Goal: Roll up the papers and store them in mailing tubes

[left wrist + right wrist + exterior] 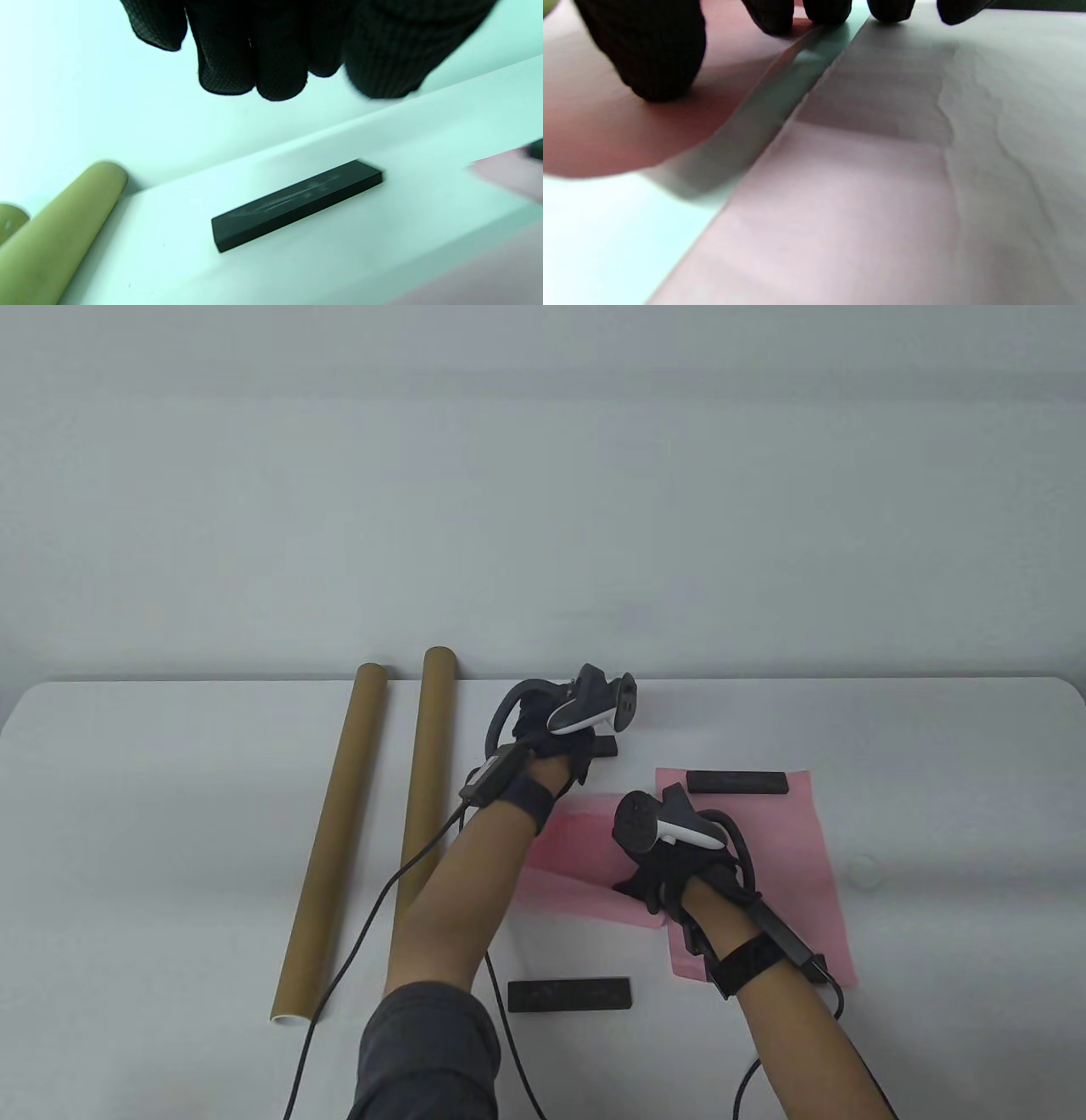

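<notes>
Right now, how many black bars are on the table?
3 in view: one under the left hand at the far edge, one on the pink paper, one at the near edge.

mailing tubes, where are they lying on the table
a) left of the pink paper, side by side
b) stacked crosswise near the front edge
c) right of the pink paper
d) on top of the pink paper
a: the two mailing tubes lie side by side, left of the pink paper.

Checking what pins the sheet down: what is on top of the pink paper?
A black bar lies on the pink paper's far edge; the right hand rests on it. Its near right corner is hidden by the wrist.
</notes>
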`<control>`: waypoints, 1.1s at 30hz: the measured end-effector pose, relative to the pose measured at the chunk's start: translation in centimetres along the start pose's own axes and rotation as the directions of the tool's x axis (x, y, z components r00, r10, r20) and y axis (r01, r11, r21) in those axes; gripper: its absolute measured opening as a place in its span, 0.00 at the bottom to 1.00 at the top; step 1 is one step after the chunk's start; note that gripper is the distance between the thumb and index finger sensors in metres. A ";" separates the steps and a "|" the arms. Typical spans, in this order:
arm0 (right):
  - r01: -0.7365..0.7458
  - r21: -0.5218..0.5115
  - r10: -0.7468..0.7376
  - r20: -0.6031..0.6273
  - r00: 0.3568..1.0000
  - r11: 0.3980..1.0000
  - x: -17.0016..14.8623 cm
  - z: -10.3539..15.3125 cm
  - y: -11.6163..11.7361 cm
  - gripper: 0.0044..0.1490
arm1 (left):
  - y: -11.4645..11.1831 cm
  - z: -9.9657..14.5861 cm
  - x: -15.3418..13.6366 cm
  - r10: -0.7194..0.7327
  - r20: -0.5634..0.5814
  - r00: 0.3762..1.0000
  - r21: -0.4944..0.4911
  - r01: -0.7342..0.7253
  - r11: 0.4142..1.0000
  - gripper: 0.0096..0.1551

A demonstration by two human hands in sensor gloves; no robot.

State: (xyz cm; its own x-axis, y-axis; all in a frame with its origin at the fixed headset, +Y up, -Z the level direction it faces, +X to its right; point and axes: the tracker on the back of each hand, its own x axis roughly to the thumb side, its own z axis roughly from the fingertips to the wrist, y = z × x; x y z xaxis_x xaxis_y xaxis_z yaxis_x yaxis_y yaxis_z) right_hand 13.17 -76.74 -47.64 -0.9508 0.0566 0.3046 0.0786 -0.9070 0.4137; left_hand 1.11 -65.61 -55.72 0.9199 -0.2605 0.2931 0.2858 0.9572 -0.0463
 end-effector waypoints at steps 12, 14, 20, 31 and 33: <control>0.010 -0.001 -0.010 0.004 1.000 1.000 -0.2 0.1 0.2 0.56 | -5.1 12.1 2.8 -0.149 0.408 0.901 -0.153 0.228 0.961 0.55; 0.013 -0.002 -0.013 0.006 1.000 1.000 -0.2 0.2 0.2 0.56 | -6.7 12.5 2.7 -0.175 0.409 0.895 -0.190 0.271 0.943 0.58; -0.003 0.005 0.003 0.012 1.000 1.000 -0.1 0.3 0.3 0.56 | -8.9 13.4 3.3 -0.212 0.423 0.881 -0.206 0.321 0.924 0.52; 0.052 -0.183 -0.043 0.054 0.998 0.982 -2.0 1.5 -0.8 0.54 | -7.4 16.6 4.4 -0.255 0.362 0.896 -0.054 0.294 0.954 0.33; 0.059 -0.238 -0.045 0.066 0.997 0.969 -2.6 2.6 -1.9 0.53 | -6.7 17.6 4.4 -0.258 0.351 0.900 -0.023 0.284 0.959 0.34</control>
State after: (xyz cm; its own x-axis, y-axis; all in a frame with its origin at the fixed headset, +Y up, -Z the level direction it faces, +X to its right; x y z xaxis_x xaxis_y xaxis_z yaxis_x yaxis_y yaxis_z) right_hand 16.24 -74.11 -47.01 -0.9314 0.1247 0.3421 -0.0517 -0.9753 0.2148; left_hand -1.55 -70.95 -37.29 0.6597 -0.4370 0.6114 0.5414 0.8406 0.0167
